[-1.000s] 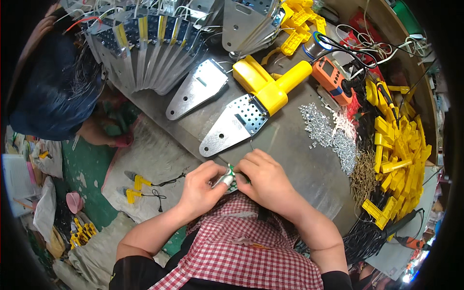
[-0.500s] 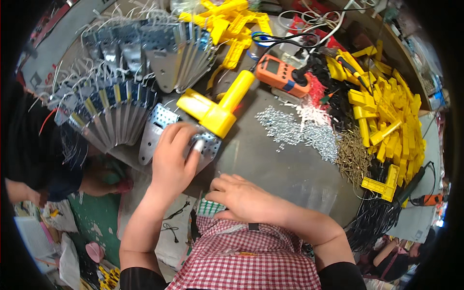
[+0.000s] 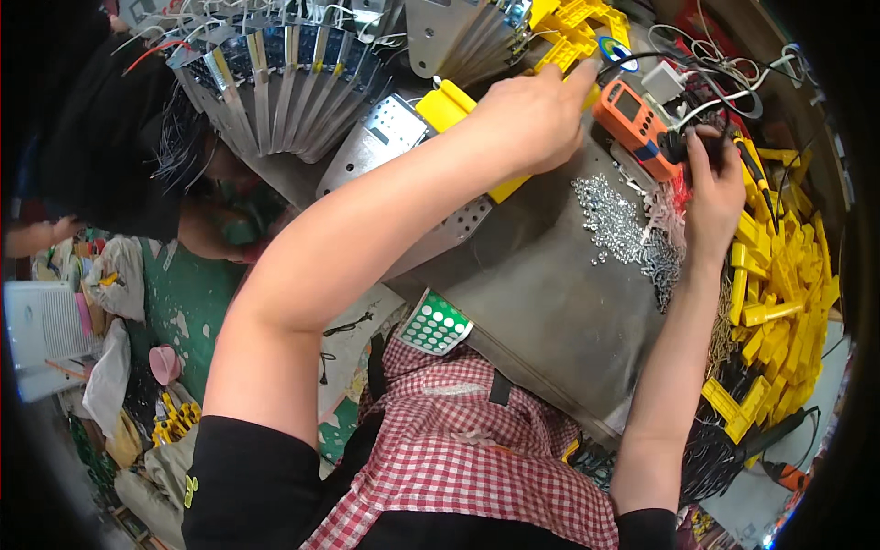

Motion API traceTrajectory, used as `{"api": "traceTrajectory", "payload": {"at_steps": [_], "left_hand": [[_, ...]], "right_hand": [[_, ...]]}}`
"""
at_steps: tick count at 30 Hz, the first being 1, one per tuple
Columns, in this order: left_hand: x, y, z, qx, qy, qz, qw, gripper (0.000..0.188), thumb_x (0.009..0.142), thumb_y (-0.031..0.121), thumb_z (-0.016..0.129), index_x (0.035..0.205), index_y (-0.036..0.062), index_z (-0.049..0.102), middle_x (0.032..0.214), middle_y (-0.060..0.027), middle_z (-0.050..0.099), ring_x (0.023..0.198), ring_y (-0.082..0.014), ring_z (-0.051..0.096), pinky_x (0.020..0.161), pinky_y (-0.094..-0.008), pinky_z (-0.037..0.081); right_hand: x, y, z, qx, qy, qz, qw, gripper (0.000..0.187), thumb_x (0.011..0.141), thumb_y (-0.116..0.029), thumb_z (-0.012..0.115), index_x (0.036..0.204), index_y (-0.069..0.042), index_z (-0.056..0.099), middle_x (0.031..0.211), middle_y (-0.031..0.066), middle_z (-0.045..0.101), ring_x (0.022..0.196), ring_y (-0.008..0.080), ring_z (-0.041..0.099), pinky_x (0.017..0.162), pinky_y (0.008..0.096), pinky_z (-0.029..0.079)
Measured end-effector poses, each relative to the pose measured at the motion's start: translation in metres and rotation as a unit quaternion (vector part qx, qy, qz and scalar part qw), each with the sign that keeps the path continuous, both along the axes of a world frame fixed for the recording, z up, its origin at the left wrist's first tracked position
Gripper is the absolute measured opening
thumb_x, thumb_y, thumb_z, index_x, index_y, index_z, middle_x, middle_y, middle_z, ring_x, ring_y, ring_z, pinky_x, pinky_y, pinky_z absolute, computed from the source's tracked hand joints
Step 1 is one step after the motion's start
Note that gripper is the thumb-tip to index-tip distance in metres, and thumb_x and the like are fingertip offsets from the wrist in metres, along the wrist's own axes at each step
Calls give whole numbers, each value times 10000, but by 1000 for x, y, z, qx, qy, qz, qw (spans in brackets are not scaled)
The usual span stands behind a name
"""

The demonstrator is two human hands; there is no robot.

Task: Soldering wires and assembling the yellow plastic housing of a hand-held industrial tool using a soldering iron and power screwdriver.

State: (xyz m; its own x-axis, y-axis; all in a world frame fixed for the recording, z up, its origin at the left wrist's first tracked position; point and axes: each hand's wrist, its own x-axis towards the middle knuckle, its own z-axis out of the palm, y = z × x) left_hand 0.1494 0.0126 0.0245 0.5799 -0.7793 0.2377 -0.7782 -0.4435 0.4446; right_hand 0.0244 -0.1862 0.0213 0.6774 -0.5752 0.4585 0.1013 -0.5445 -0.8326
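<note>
The meter (image 3: 634, 134) is orange, the apron (image 3: 486, 467) red-and-white checked.

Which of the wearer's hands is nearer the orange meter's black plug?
The right hand, beside the black plug; the left hand is across the orange meter, at the yellow housing.

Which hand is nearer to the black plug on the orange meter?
Right. The right hand is just beside the black plug; contact is unclear. The left hand is farther off, across the orange meter, at the yellow plastic housing.

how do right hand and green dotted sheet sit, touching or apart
Apart: the head view shows grey worktop and silver screws between the right hand, by the orange meter, and the green dotted sheet.
</note>
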Motion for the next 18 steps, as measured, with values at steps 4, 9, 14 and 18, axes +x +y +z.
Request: {"api": "traceTrajectory", "payload": {"at_steps": [4, 9, 14, 18], "left_hand": [[-16, 63, 33, -137, 34, -25, 990, 528, 879, 203, 582, 1353, 71, 389, 1121, -230, 588, 981, -395, 590, 848, -414, 472], [-41, 155, 31, -168, 317, 30, 933, 554, 862, 171, 607, 1352, 66, 373, 979, -88, 577, 749, -172, 583, 711, -307, 485], [-68, 280, -2, -408, 551, -43, 726, 460, 728, 107, 737, 1086, -22, 479, 670, -103, 535, 559, -181, 562, 430, -291, 460], [-68, 356, -33, -369, 574, 84, 726, 409, 752, 98, 708, 1105, -5, 531, 760, -77, 599, 646, -171, 591, 564, -275, 476]], "right_hand": [[-35, 68, 15, 144, 97, 169, 970, 364, 836, -123, 650, 1177, -48, 546, 996, 64, 631, 644, 32, 512, 532, 154, 360], [-53, 100, -4, 365, 128, 311, 868, 614, 784, -20, 703, 1319, -42, 404, 1210, 98, 543, 820, 107, 567, 651, 215, 470], [-54, 137, -1, 386, 101, 348, 848, 547, 807, -23, 687, 1295, -20, 440, 1221, 92, 539, 888, 139, 587, 665, 220, 476], [-61, 139, -9, 337, 212, 307, 864, 204, 842, -20, 628, 1043, 3, 598, 980, 72, 621, 768, 130, 602, 656, 231, 475]]}}
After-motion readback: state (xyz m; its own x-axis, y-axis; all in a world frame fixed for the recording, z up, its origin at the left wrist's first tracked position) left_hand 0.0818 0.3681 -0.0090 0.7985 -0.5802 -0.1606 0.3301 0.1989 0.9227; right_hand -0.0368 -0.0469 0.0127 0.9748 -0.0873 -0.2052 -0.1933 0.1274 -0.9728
